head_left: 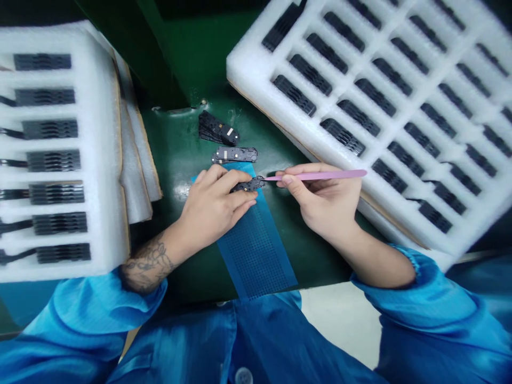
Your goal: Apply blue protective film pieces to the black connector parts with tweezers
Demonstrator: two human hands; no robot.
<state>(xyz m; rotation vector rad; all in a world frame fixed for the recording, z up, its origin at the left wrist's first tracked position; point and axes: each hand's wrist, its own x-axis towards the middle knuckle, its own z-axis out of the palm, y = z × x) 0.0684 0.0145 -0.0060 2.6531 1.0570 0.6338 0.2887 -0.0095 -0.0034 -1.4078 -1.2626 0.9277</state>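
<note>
My left hand (214, 208) holds a small black plastic part (248, 185) down over a blue perforated mat (254, 250), its fingers curled across the part. My right hand (320, 200) grips a pair of pink tweezers (320, 175), whose tip reaches the end of that part. Just above my left fingers lies a similar black part (234, 155) with metal contacts. Beyond it, a stack of black parts (218, 128) rests on the green work surface (176, 138).
White foam trays with rows of black parts in slots lie on both sides: one at left (108, 160), a tilted one at upper right (248, 66). Blue sleeves (416, 298) fill the bottom of the view.
</note>
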